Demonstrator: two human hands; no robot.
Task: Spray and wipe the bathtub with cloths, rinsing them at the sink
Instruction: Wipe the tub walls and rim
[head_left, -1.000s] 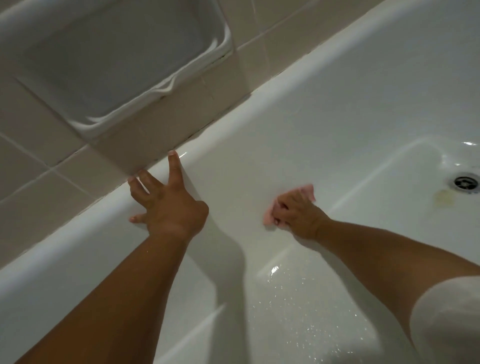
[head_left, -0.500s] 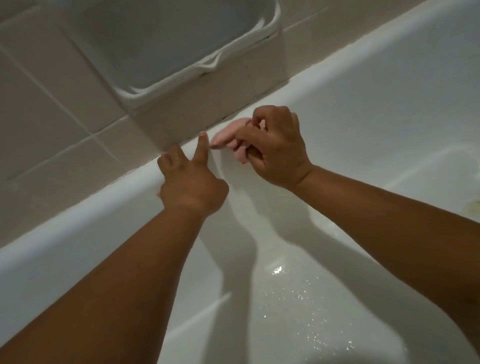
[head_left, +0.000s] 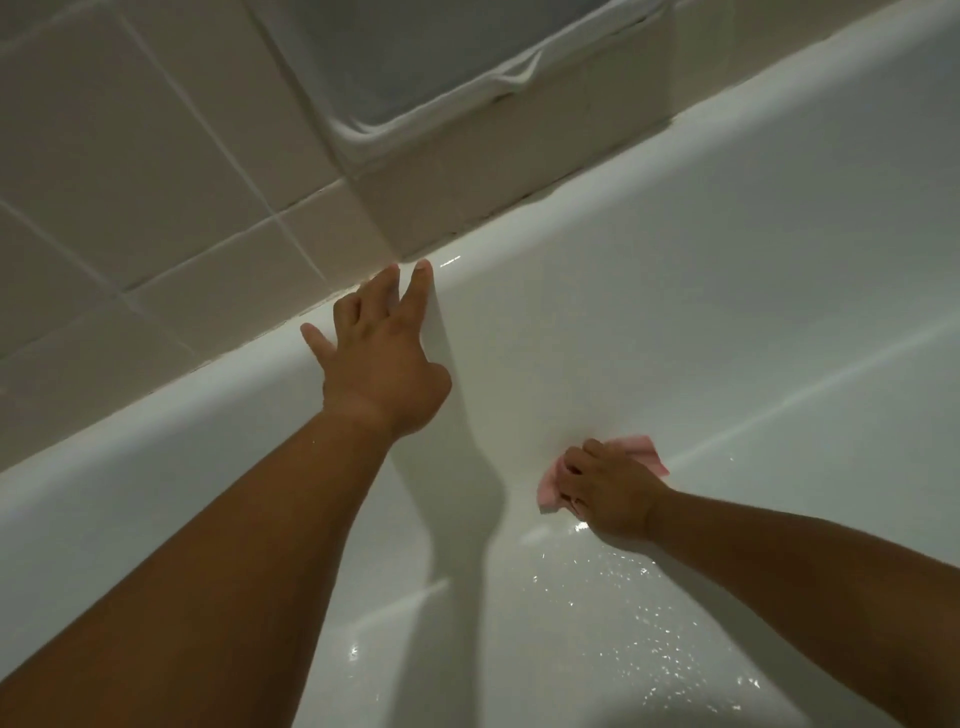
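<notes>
The left hand (head_left: 384, 358) lies flat on the far rim of the white bathtub (head_left: 701, 291), right where the rim meets the tiled wall (head_left: 130, 171). Its fingers are straight and spread, with two fingertips touching the seam below the tiles; its grip is apart and holds nothing.

The right hand (head_left: 608, 491) is lower, on the inner side wall of the tub near the curve into the floor. Its fingers are curled over a pink cloth (head_left: 647, 451), so the grip is clamped on the cloth and presses it against the enamel. Most of the cloth is hidden under the hand. Only a corner shows above the knuckles and a strip below the fingertips, so its full shape cannot be made out.

Fine droplets (head_left: 649, 623) glint on the tub floor below the right wrist.

Set into the wall above is what looks like a recessed tray (head_left: 441, 67) with a white moulded edge. The top of the frame cuts it off and its inside is dim. Both forearms run out of the bottom and right edges of the view.
</notes>
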